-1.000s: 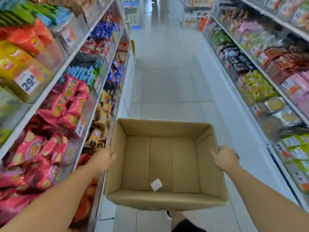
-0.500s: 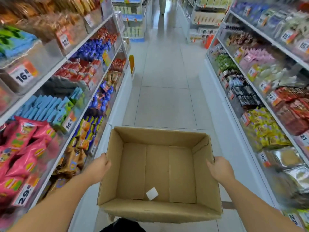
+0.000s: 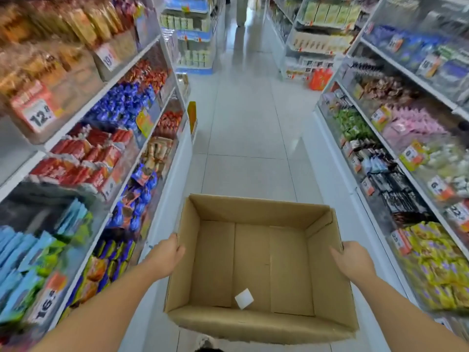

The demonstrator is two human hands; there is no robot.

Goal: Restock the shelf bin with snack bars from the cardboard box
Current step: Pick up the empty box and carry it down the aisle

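An open brown cardboard box [image 3: 256,323] hangs in front of me at waist height in a shop aisle. It holds no snack bars, only a small white scrap of paper [image 3: 244,298] on its floor. My left hand [image 3: 167,252] grips the box's left wall near the top edge. My right hand [image 3: 351,260] grips the right wall, thumb over the rim. Clear shelf bins of red snack packs [image 3: 83,158] and blue packs [image 3: 121,105] line the left shelves.
Stocked shelves [image 3: 406,153] run along both sides of a white tiled aisle [image 3: 248,138]. Price tags [image 3: 40,118] hang on the bin fronts. A display stand [image 3: 193,36] and a person's legs [image 3: 241,11] are at the far end. My shoe [image 3: 205,342] shows under the box.
I have walked forward along the aisle with the box; the pink snack bags have passed out of view on the left. Both hands keep the same hold on the box.
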